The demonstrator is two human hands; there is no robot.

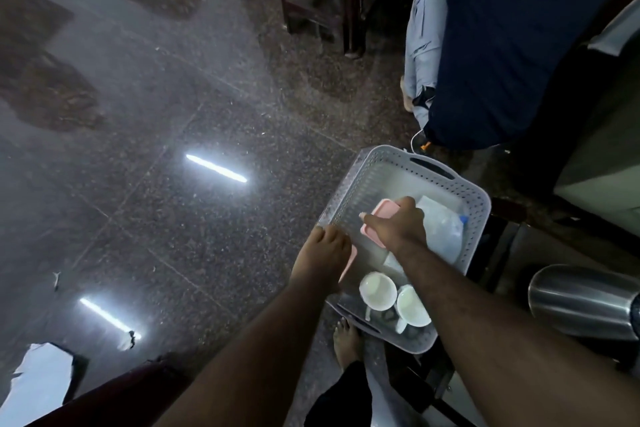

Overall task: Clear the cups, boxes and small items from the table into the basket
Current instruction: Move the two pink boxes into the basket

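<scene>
Dark speckled stone floor (pixel 180 156) fills most of the view, with two bright strip-light reflections on it. Top right, a seated person in a navy top (pixel 512 45) and pale trousers, close beyond the basket. Dark wooden chair legs (pixel 349 3) at the top centre. A steel cylinder, maybe a flask (pixel 581 302), lies on its side at the right edge.

Grey perforated basket (pixel 363 184) sits below me, right of centre, long axis running away from me, with a handle slot in its far wall. My bare foot (pixel 348 343) shows just under its near corner.

Inside the basket: a clear plastic bag (pixel 443 229) lying against the right wall; a pink box (pixel 382 210) towards the left-middle; two white cups (pixel 377 289) side by side at the near end, mouths up.

My right hand (pixel 398 224) is inside the basket, fingers curled round the pink box from above. My left hand (pixel 323 253) rests on the basket's left rim, fingers curled over the edge; something pink shows just under it, and I cannot tell what that is.
</scene>
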